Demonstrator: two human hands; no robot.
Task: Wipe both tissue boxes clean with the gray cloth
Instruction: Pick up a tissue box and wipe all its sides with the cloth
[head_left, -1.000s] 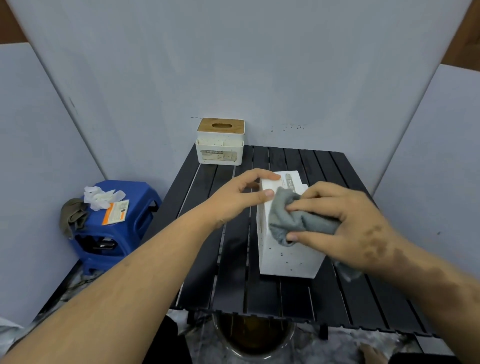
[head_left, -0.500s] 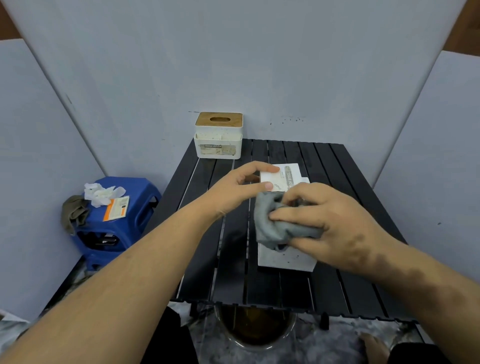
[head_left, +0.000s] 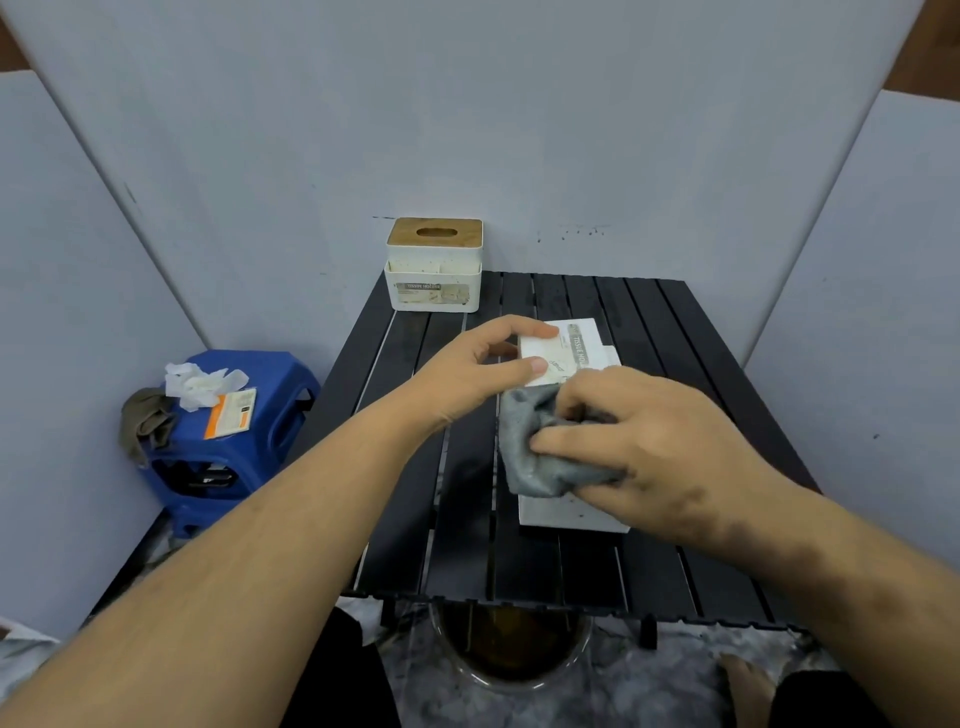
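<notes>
Right hand (head_left: 670, 457) has its fingers bunched tight around the gray cloth (head_left: 540, 457), pressing it onto the upper face of the near tissue box (head_left: 571, 512). The box lies on its side mid-bench (head_left: 415, 467), long axis running away from the person, labelled end at the far side. Left hand (head_left: 478, 369) pinches that far end, thumb on the near-left edge and the other fingers over the top, steadying it; nothing else is in that hand. The cloth sits at the box's left-middle, so the unwiped length looks to lie ahead toward the label and behind toward the near end; strokes likely need to follow the long axis. The right hand is the nearer one for that. The box is white, speckled, with a printed label strip. Second tissue box (head_left: 434, 270) stands upright at the bench's far left edge, wood lid on top, well apart from both hands, probably next in line.
</notes>
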